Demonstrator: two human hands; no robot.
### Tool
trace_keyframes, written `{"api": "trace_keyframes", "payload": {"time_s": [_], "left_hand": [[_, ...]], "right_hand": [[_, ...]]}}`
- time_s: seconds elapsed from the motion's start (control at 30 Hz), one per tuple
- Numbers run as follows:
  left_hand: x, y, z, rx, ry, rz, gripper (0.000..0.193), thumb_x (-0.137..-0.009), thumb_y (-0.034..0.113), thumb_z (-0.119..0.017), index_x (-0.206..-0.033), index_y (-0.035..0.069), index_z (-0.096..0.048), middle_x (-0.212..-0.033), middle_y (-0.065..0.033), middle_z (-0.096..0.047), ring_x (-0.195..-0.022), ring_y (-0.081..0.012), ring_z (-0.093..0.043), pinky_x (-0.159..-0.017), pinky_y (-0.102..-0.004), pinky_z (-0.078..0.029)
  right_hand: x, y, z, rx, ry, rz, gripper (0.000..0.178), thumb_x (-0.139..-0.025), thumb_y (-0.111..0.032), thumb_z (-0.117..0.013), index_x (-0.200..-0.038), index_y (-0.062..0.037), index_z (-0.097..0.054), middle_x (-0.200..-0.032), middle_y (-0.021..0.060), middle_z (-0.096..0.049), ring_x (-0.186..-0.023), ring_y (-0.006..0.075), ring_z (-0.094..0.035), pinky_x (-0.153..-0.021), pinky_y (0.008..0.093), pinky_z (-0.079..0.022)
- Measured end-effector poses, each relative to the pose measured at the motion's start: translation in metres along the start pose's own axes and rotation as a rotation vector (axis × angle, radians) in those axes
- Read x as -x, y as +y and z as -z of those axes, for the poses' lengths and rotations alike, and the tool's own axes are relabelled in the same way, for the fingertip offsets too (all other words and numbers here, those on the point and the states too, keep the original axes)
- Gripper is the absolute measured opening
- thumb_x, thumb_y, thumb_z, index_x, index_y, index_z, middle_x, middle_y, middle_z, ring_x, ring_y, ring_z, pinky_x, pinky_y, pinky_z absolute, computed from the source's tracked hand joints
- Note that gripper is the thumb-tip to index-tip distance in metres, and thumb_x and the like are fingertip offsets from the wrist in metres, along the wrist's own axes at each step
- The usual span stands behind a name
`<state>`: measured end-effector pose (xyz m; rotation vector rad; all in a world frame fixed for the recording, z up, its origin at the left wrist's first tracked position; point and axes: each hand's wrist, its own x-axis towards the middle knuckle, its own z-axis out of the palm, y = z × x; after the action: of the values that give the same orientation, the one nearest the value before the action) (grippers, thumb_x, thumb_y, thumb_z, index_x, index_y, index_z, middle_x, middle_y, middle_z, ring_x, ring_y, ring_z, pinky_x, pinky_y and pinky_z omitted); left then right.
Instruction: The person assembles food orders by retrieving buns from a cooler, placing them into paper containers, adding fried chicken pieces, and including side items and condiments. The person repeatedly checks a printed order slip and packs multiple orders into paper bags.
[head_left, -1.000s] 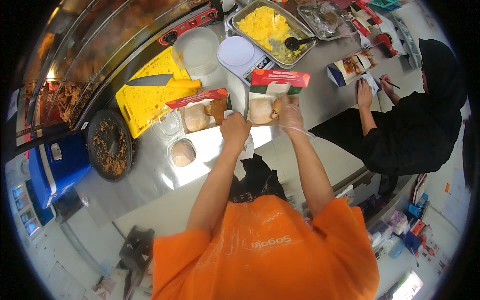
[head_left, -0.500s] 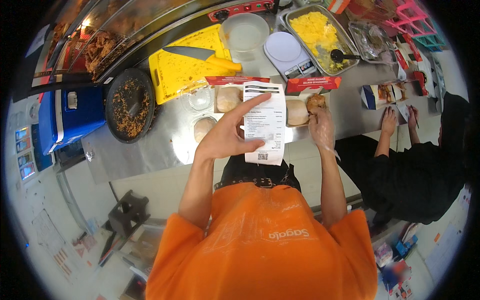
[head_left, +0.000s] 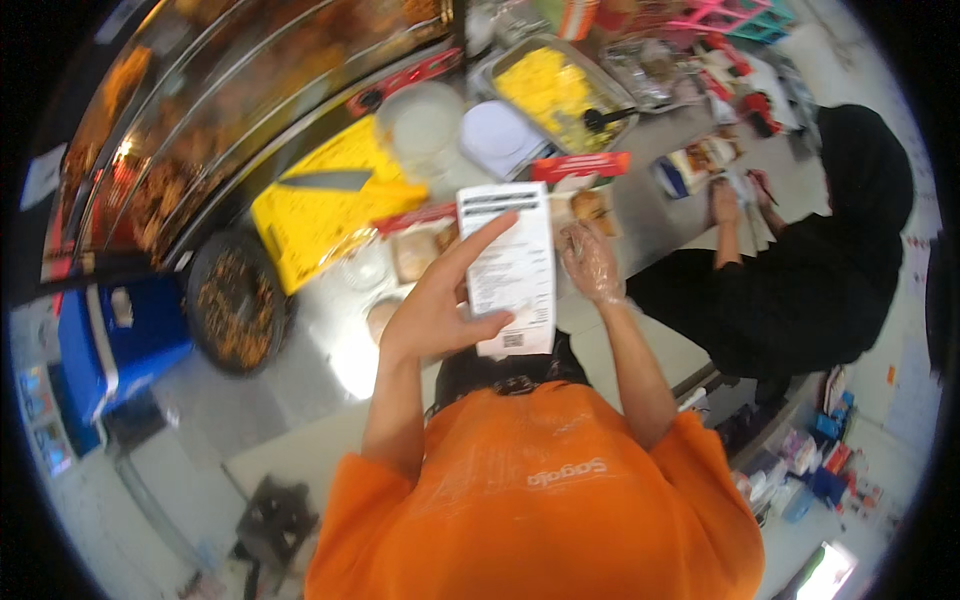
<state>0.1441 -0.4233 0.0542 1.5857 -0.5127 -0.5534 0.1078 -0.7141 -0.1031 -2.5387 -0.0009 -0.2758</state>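
Note:
A long white printed receipt [head_left: 525, 275] is in my bare left hand [head_left: 425, 310], its thumb and forefinger lying over the paper's face. It hangs over the counter's near edge and hides part of the food behind it. My right hand [head_left: 593, 265] wears a clear plastic glove. Its fingers are loosely bent beside an open food box with a browned fried chicken piece [head_left: 592, 208], and I see nothing in them. Left of the receipt stands another open box with a pale rice mound [head_left: 413, 255]. A second pale mound [head_left: 382, 315] is partly behind my left hand.
On the steel counter [head_left: 225, 405] are a dark pan of crumbs [head_left: 237, 305], a yellow cutting board [head_left: 310, 215] with a knife, a white scale [head_left: 500, 135] and a tray of yellow food [head_left: 545, 85]. A blue cooler [head_left: 125, 335] stands left; a co-worker [head_left: 790, 285] works at right.
The whole view has turned, showing more of the heated cabinet and the co-worker's head. My right hand has drawn back slightly from the chicken piece. The receipt stays in my left hand.

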Motion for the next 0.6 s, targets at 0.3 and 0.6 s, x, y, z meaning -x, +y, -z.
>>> {"api": "trace_keyframes", "payload": {"time_s": [0.3, 0.6], "left_hand": [[-0.123, -0.019, -0.13, -0.505, 0.013, -0.094, 0.041, -0.084, 0.03, -0.078, -0.116, 0.006, -0.071, -0.103, -0.0209, -0.07, -0.093, -0.0381, -0.068, -0.082, -0.0416, -0.053], [-0.238, -0.043, -0.167, -0.228, 0.138, 0.154, 0.017, -0.091, 0.013, -0.069, -0.103, 0.002, -0.076, -0.095, -0.0179, -0.074, -0.088, -0.0311, -0.072, -0.08, -0.0366, -0.054]], "right_hand": [[-0.134, -0.016, 0.085, -0.41, 0.14, -0.275, 0.09, -0.095, -0.044, -0.059, -0.157, 0.0031, -0.013, -0.16, 0.0281, -0.026, -0.149, 0.0386, -0.027, -0.121, 0.0412, -0.024], [-0.363, 0.298, 0.115, 0.466, 0.197, -0.524, 0.051, -0.084, -0.038, -0.069, -0.126, -0.0082, -0.065, -0.118, 0.0212, -0.069, -0.112, 0.038, -0.065, -0.099, 0.0467, -0.051]]}}
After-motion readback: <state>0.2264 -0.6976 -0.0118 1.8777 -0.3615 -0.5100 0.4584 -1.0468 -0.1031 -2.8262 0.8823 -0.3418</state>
